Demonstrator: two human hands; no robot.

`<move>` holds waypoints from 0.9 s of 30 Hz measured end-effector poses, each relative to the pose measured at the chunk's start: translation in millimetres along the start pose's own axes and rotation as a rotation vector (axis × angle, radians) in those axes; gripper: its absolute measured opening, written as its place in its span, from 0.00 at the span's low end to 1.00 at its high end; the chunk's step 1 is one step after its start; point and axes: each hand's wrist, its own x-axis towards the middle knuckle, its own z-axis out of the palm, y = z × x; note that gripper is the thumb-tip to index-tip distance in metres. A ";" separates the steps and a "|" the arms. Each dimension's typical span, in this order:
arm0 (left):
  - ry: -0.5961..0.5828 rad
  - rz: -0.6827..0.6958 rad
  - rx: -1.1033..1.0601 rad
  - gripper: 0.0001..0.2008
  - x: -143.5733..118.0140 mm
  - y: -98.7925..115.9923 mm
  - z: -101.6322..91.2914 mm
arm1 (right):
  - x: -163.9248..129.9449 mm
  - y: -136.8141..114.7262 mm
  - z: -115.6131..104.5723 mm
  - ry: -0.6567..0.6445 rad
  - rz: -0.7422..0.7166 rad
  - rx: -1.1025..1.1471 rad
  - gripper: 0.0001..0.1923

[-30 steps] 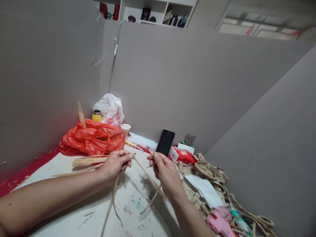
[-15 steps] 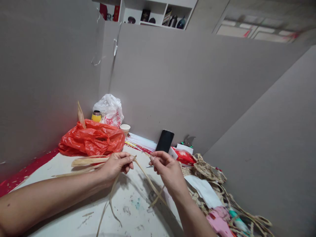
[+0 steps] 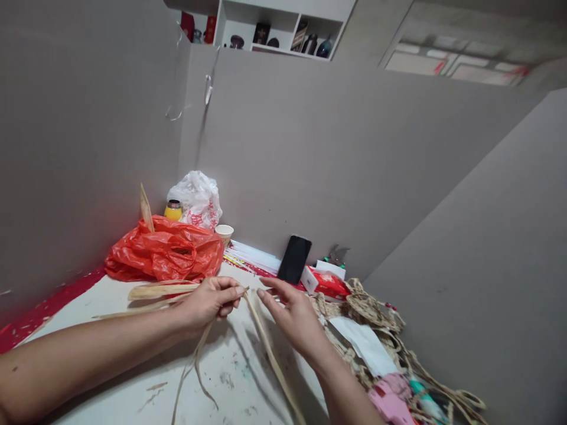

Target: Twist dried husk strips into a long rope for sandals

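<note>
Thumb and fingers of my left hand [image 3: 221, 297] pinch pale dried plant strips, which look like husk or straw. One long strip [image 3: 270, 348] runs from that pinch down to the right, over the tabletop. Thinner strips [image 3: 198, 360] hang below the same hand. Just right of the pinch is my right hand [image 3: 287, 310], its thumb and forefinger apart beside the upper end of the long strip. I see nothing gripped in it, though its other fingers are partly hidden. Broader dried strips [image 3: 162, 290] lie behind my left wrist.
A red plastic bag [image 3: 163, 251], a white bag [image 3: 197, 198] and a paper cup [image 3: 224, 232] stand at the back left. A phone [image 3: 295, 260] leans on the wall beside a red tissue pack [image 3: 325, 282]. Braided cord [image 3: 372, 310] and a pink tool [image 3: 390, 398] lie at right.
My right hand has moved slightly left, and its thumb and forefinger have parted. The long strip now hangs straighter, and the short piece crossing it no longer shows. My left hand keeps its pinch.
</note>
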 end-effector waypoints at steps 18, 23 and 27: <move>-0.324 -0.169 0.025 0.20 -5.7 13.3 -3.0 | -11.3 -11.6 13.7 -0.188 -0.280 0.039 0.19; -0.342 -0.162 0.091 0.18 -7.4 17.4 -2.5 | -8.3 -8.2 6.4 -0.263 -0.096 0.231 0.21; -0.324 -0.124 0.317 0.17 -7.7 14.2 -2.2 | -8.0 -13.4 1.7 -0.253 -0.114 0.156 0.12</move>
